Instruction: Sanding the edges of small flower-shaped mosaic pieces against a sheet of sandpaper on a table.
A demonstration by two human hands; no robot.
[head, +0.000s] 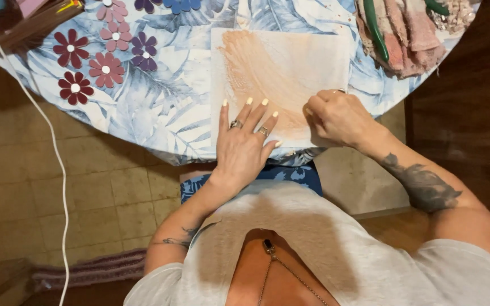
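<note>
My left hand (pixel 244 146) lies flat on the white sheet (pixel 282 85), fingers spread, palm down, pressing its lower part near the bench's near edge. Two rings sit on those fingers. My right hand (pixel 338 118) is curled into a loose fist at the sheet's lower right corner, fingertips tucked in against the paper's edge; whether they pinch anything small I cannot tell. The sheet itself lies on the bench (pixel 160 107), close to the near edge and about midway across it, smeared with a broad sweep of pale orange-brown colour that fans from its upper left toward its lower right.

The bench is round and covered in a blue-and-white leaf-print cloth. Toward its far left edge lies a cluster of flat cut-out flowers (pixel 100 54) in dark red, pink and purple, each with a pale centre. At the far right edge sits a heap of pinkish fabric (pixel 412 34) with a green-handled tool (pixel 376 34) lying across it. A white cable (pixel 52 147) hangs off the left edge and runs down over the tiled floor.
</note>
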